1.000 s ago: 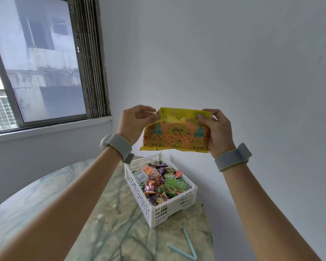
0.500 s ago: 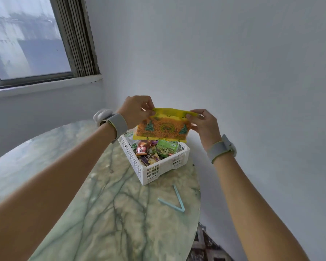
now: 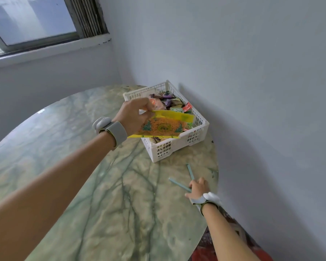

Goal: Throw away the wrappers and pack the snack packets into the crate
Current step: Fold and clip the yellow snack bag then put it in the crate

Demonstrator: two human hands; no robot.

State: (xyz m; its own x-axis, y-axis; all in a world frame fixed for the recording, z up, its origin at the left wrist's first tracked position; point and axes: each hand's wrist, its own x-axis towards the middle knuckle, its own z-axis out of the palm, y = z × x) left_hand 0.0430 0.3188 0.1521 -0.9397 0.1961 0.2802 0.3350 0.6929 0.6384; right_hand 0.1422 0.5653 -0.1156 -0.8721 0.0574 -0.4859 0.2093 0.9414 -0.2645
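At the far edge of a round, green-veined marble table, against the wall, stands a white slatted crate partly filled with assorted small snack packets. The left hand is raised over the crate's near left corner; its grip is closed on the upper left corner of a yellow snack packet, pinched between thumb and fingers. The packet has a clear panel showing orange contents. It hangs flat and slightly tilted above the crate's near side, covering part of the contents; whether its lower edge touches the crate rim cannot be told. A grey wristband with a white device sits on the left wrist.

The right hand lies low near the table's right edge, fingers spread and resting at the near ends of two pale blue strips that lie in a V on the tabletop, well apart from the crate. Its grip appears loose, fingertips touching the strips; whether any strip is pinched cannot be told. The right wrist carries a matching white device.

A window with a grey sill occupies the upper left. A patterned red surface shows below the table's right edge.
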